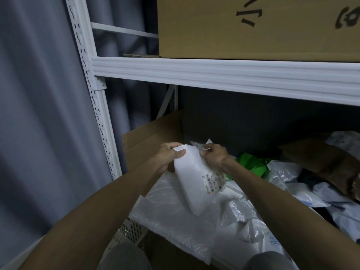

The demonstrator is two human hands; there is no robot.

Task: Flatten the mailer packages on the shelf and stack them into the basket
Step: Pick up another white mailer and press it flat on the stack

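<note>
Grey curtain and white shelf rack are forming the backdrop. We are holding a white mailer package between both hands, above the lower shelf. Our left hand is gripping its upper left corner, thumb on the front face; our right hand is pinching its upper right edge. It is hanging over loose plastic bags, with the perforated basket lower left.

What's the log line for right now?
left hand: grips white mailer | right hand: pinches its top edge | mailer: held above shelf pile | basket: lower left
</note>
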